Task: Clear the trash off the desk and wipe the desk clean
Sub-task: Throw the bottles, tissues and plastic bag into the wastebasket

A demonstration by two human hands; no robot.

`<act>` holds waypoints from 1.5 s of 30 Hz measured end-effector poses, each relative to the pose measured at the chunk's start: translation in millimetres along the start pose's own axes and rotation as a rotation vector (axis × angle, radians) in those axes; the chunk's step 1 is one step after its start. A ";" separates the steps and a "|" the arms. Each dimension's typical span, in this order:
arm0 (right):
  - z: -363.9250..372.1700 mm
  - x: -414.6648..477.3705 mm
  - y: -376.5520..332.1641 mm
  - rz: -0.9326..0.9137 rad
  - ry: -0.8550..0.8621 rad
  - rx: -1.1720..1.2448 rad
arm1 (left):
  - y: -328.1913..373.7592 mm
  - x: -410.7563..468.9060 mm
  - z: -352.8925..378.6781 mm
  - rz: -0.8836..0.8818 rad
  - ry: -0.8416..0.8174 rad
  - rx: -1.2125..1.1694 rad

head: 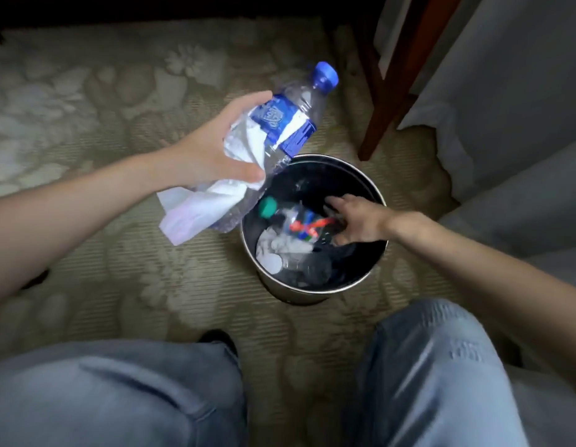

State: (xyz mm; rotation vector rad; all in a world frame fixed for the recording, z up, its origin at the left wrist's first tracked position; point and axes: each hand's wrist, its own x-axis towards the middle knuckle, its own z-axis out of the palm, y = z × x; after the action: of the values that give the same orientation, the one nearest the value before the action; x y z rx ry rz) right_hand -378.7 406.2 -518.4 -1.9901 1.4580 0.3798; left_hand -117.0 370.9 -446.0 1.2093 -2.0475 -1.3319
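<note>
Two knees in pale blue jeans fill the near edge, over a patterned carpet. The left hand has its fingers curled round a clear water bottle with a blue cap, tilted, pinning a crumpled white tissue against it. The tissue hangs below the thumb. Just right of and below those fingers stands a round metal bin, with the bottle's base over its rim. The right hand reaches into the bin, fingers spread and loose, blurred, gripping nothing visible. Under them lie a green-capped bottle and white paper. A wooden leg stands beyond.
</note>
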 end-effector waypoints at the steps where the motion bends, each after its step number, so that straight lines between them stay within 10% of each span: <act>1: -1.5 -9.0 -1.7 -0.019 -0.010 -0.024 | 2.5 2.8 4.8 0.033 0.005 0.017; 10: -15.1 -64.1 31.6 -0.087 0.354 0.307 | -7.4 41.7 73.6 0.186 -0.051 0.000; 15: -12.8 -68.9 37.3 -0.048 0.382 0.318 | -44.6 41.5 95.3 -0.248 -0.562 0.980; 20: -31.1 -77.1 5.8 -0.045 0.382 -0.146 | 5.4 43.0 86.6 0.039 -0.382 1.124; 45: -333.2 -270.0 -285.0 -0.226 0.463 -0.246 | 372.2 -139.0 -231.0 -0.212 -0.278 0.724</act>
State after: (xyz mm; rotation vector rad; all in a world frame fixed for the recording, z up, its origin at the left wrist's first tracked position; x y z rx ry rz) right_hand -251.3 447.4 -21.3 -2.5349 1.4830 -0.0073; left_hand -40.2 427.9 3.5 1.6366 -2.8048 -0.8843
